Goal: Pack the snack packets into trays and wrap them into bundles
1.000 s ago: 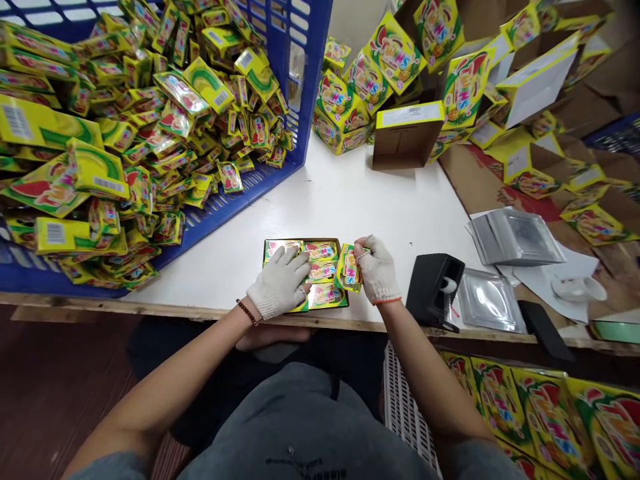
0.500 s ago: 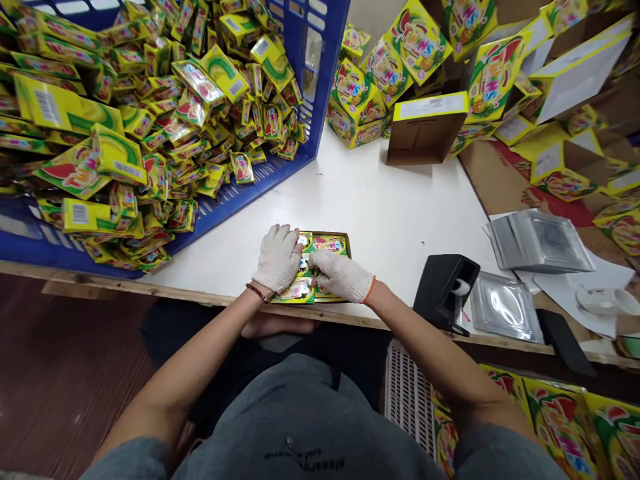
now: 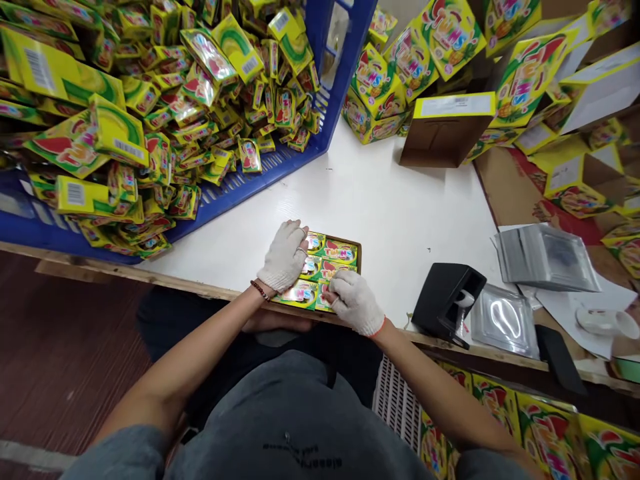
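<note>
Gloved left hand (image 3: 283, 257), right hand (image 3: 353, 303), fingers (image 3: 295, 233) open flat on packets (image 3: 337, 252) in box (image 3: 359, 250), blue crate (image 3: 260, 183) beside

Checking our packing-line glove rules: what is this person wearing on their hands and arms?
The left hand and right hand wear white knit gloves; the right cuff has an orange edge. A brown bead bracelet circles the left wrist. Grey sleeves cover the upper arms.
</note>
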Demonstrator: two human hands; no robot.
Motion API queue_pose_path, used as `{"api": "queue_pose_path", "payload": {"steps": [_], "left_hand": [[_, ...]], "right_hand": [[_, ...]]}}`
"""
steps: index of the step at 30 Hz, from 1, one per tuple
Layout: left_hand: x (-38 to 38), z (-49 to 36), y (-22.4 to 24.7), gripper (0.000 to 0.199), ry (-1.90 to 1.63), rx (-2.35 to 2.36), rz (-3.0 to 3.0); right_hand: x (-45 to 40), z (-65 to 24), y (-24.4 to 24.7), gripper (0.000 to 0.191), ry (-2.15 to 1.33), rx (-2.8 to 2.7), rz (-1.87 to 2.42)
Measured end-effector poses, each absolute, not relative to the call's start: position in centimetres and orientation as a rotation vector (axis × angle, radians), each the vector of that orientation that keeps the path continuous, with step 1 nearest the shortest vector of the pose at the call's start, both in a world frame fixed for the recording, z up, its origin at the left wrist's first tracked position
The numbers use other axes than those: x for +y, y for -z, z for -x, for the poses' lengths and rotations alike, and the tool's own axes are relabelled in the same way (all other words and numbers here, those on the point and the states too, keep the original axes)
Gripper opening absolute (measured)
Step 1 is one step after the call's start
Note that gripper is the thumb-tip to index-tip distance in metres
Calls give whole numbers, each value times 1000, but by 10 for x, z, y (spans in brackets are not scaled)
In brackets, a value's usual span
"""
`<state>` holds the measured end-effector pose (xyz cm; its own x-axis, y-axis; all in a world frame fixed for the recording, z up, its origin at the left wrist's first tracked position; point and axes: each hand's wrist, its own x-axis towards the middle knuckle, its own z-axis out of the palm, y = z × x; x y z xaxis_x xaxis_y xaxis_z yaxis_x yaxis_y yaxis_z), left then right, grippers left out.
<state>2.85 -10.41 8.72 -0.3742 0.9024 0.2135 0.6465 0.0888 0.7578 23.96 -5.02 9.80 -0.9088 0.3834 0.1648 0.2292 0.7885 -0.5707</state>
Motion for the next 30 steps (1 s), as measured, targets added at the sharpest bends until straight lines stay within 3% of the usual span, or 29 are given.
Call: {"api": "queue_pose_path", "payload": {"steps": [3,8,12,17,21,26,30], "left_hand": [[-119,-25,-86,46,-1423,1991,-1042],[-144,-29,-75,61,-1444,1806,-746],[-153,-39,-68,68,-1290,1891,-879],[-137,-14,-63,64,-1235,1948,-1004],[-85,55,-69,58,-1101,2328,-1054],[-6,132,-78,59,-820,2684,-945],[31,150,-77,59,-672,2851,-846]], "right_hand": [[-47,-236,-104,20,-794,-2634,527],[-41,-202,-95,65,-860,-2449,711],[-53,-174,-78,78,-718,-2699,569],[-56,-178,-74,78,-651,-2640,533],[-51,-203,-82,69,-688,-2536,683],[-66,-224,-75,73,-346,-2618,721],[-74,-220,-67,71,-264,-2709,707]]}}
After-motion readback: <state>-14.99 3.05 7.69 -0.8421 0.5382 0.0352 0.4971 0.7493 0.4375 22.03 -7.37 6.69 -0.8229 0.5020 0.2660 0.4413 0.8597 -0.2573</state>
